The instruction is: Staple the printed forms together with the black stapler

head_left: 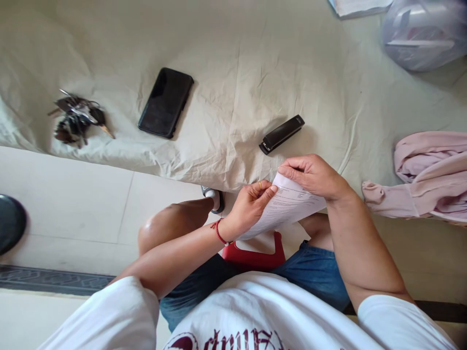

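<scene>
Gripping printed sheets [288, 206] between both: left hand [250, 206] lower edge | right hand [314, 176] top corner

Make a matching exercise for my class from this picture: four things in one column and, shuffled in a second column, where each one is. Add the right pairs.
Things
1. bunch of keys
2. phone
3. stapler
4. printed sheet

Places
A. pinched at its top edge by the left hand and the right hand
B. on the sheet-covered bed, just beyond the hands
C. far left on the bed, near its edge
D. face up on the bed, between the keys and the stapler

Pairs: 1-C, 2-D, 3-B, 4-A
</scene>
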Tool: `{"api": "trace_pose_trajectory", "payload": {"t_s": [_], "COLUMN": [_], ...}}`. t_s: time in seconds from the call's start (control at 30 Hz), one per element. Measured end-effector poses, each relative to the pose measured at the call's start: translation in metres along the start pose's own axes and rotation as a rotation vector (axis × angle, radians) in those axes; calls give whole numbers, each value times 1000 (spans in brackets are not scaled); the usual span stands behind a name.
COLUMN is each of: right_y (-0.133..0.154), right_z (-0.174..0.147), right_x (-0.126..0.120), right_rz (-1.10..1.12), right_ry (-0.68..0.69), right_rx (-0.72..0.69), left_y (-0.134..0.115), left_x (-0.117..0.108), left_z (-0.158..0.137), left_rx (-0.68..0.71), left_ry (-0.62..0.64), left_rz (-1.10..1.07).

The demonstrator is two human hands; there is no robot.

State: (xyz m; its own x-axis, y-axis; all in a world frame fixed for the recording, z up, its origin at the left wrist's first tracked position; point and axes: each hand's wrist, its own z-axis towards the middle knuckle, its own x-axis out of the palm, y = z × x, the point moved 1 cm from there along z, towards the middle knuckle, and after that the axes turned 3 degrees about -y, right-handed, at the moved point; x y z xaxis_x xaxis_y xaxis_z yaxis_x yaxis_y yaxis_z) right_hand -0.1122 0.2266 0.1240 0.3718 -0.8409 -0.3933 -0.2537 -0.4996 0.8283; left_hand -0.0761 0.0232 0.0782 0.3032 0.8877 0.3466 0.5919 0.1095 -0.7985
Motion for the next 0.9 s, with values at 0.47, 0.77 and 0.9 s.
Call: {"api": "trace_pose_trajectory", "payload": {"t_s": [0.47,0.77,0.9], "right_y": [-5,-13,-10], "right_z": [-4,-5,-7], "right_x": [-10,-3,2], "right_rz": [-231,-838,-891], "right_ry": [-73,-494,-599], "right_rx": [-102,-266,-280], "left_y": [5,-2,-7], "left_x": [-1,-9,-14], "left_z": [2,10,12], "left_rx": [-134,-154,-154], "left_ry": [-38,-155,-196], "left_rz": [-196,-377,-397]}}
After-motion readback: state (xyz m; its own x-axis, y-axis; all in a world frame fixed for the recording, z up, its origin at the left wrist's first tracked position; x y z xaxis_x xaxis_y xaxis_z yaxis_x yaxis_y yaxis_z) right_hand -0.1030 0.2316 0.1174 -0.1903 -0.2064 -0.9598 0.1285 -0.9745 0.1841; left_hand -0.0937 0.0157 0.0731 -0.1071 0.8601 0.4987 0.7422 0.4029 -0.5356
